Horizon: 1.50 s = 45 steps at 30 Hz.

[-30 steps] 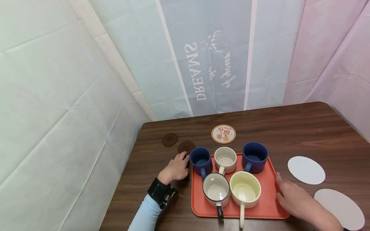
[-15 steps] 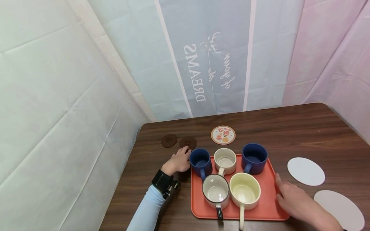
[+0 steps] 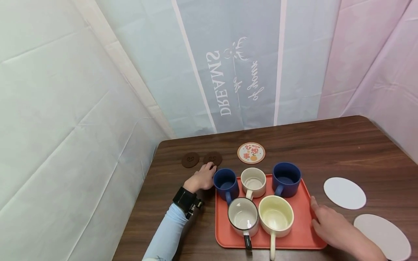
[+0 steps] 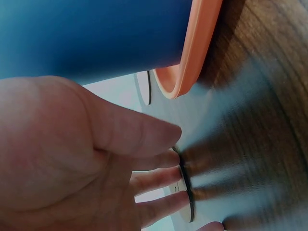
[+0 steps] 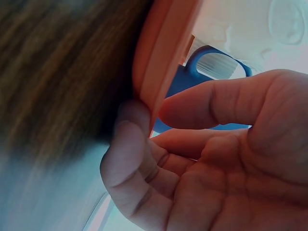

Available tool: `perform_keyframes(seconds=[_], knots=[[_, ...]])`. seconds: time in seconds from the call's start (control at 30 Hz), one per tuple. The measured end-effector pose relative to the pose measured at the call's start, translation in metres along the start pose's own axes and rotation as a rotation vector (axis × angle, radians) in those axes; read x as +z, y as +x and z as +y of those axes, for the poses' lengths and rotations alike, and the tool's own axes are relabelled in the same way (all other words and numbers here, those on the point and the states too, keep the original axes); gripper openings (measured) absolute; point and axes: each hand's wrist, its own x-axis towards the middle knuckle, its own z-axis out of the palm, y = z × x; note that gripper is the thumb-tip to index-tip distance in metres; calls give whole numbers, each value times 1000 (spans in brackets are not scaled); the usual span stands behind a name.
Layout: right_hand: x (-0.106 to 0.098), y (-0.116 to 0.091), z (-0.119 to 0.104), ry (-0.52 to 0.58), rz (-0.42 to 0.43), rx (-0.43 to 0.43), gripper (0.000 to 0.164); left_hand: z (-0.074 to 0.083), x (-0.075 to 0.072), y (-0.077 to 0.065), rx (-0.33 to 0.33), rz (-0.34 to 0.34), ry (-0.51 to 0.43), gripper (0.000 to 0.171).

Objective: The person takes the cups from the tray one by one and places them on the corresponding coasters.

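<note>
My left hand [image 3: 201, 177] rests on the table left of an orange-red tray [image 3: 303, 226]. Its fingertips touch the near edge of a dark brown round coaster [image 3: 212, 158], and the left wrist view shows the fingers stretched out. Beside that coaster lies a matching one [image 3: 190, 160]. My right hand [image 3: 331, 224] pinches the tray's right rim, thumb on top and curled fingers beneath. On the tray stand two blue mugs [image 3: 226, 183] [image 3: 286, 179], a small cream mug [image 3: 253, 181], a white mug with black rim and handle [image 3: 243, 215], and a pale yellow mug [image 3: 276, 215].
A printed round coaster [image 3: 251, 153] lies behind the tray. Two white discs [image 3: 344, 193] [image 3: 382, 235] lie on the right part of the wooden table [image 3: 310, 141]. Light fabric curtains [image 3: 241, 90] hang behind the table and on its sides.
My left hand has pushed the nearer brown coaster slightly away from me, and it now lies level with the other brown one. The right hand keeps its hold on the tray.
</note>
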Motion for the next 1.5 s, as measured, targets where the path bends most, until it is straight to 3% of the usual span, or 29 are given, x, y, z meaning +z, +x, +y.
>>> perform_keyframes(seconds=[0.23,0.73,1.5], knots=[[0,0,-1,28,-24,18,67,0,-3,4,6,-9,18,61],[2,-2,-2,-3,22,-12,66,3,-2,7,-3,-1,69,58],[-1,1,0,33,-27,13,68,5,-2,8,10,35,104,59]])
